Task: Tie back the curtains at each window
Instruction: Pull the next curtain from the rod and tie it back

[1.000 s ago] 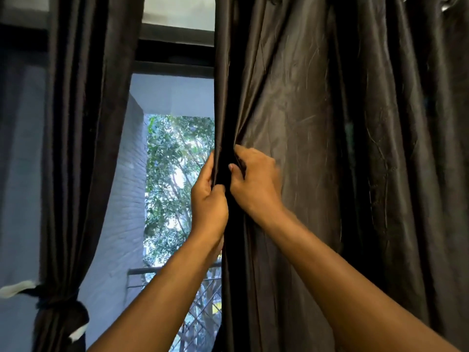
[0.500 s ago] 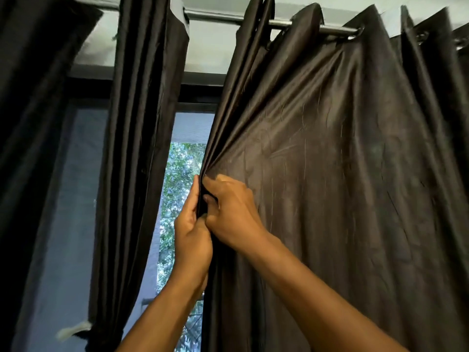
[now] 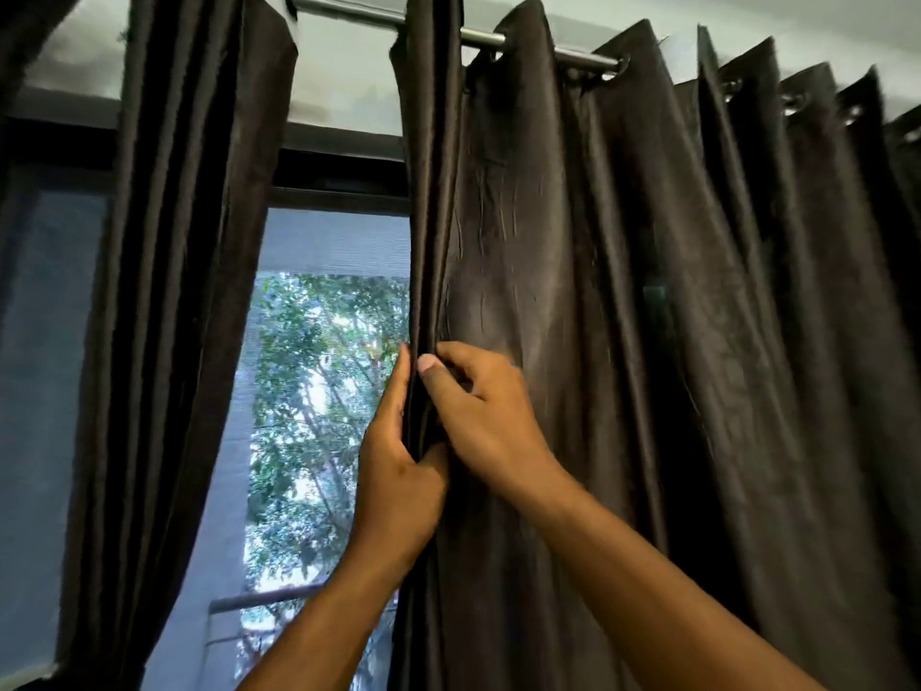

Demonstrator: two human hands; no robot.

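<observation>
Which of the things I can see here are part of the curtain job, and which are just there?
Part of the job:
- dark brown satin curtain on the right
- left hand, gripping its edge
- right hand, pinching its edge
- gathered dark curtain on the left

Just there:
- metal curtain rod
- green tree outside

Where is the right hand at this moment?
In the head view, the right hand sits just right of centre, pinching the right curtain's inner edge, against the left hand.

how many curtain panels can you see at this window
3. One dark brown satin curtain panel right of the glass, gripped at its edge by both hands; one left of the glass; a sliver at top left. More may hang out of frame.
</observation>
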